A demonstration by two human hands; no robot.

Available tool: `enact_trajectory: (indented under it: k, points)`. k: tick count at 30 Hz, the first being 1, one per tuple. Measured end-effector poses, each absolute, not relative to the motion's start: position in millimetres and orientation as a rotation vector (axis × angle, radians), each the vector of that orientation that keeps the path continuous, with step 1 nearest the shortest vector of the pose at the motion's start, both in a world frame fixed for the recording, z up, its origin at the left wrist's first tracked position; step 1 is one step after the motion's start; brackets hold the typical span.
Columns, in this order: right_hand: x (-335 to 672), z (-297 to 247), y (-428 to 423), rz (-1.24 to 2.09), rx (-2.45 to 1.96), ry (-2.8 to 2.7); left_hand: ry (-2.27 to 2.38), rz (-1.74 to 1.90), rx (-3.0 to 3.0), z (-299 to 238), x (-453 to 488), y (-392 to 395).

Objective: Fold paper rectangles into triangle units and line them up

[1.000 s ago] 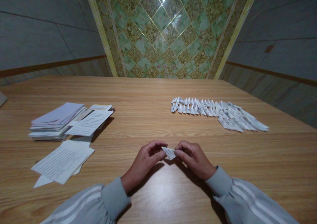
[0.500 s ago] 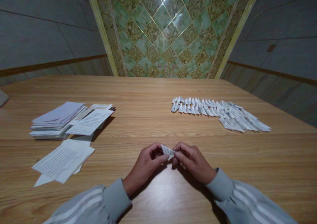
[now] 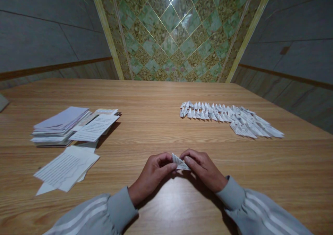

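Just above the table, a small folded paper piece (image 3: 181, 165) with print on it is pinched between both hands. My left hand (image 3: 156, 169) is closed on its left end, thumb in front and fingers behind. My right hand (image 3: 204, 167) grips its right side, the thumb pressed on the near face. One pointed corner of the paper sticks up between the hands. The fingertips behind the paper are partly hidden.
Folded paper pieces (image 3: 208, 112) stand in rows at the back right, with larger folded ones (image 3: 256, 124) beside them. A stack of paper (image 3: 59, 124) and loose printed sheets (image 3: 66, 167) lie on the left of the wooden table (image 3: 145, 99).
The folded paper has turned and shows more of its lower printed edge. My right thumb has shifted onto its face. The other papers have stayed put.
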State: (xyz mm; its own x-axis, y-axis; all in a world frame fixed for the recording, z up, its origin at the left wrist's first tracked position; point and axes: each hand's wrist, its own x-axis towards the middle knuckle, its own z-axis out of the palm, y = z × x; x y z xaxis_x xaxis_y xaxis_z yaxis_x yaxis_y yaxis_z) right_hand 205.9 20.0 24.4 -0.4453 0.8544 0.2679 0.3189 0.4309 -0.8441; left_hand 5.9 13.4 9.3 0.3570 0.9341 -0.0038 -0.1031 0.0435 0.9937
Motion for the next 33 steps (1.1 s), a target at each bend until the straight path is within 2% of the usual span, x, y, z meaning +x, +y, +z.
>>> enact_trajectory:
  k: [6,12,16,22,33]
  points:
    - [203,21,18,1.053,-0.991,-1.969,0.874,0.925,1.28,10,8,11]
    - [197,19,16,0.9,-1.101,-1.915,1.171,1.062,1.585,12,8,6]
    - [195,20,14,0.826,-1.095,-1.941,1.147,1.028,1.752,15,9,4]
    - [196,23,11,0.967,-0.972,-2.016,1.051,1.062,1.541,15,11,4]
    - [197,19,9,1.008,-0.962,-2.034,1.036,1.056,1.371,18,16,1]
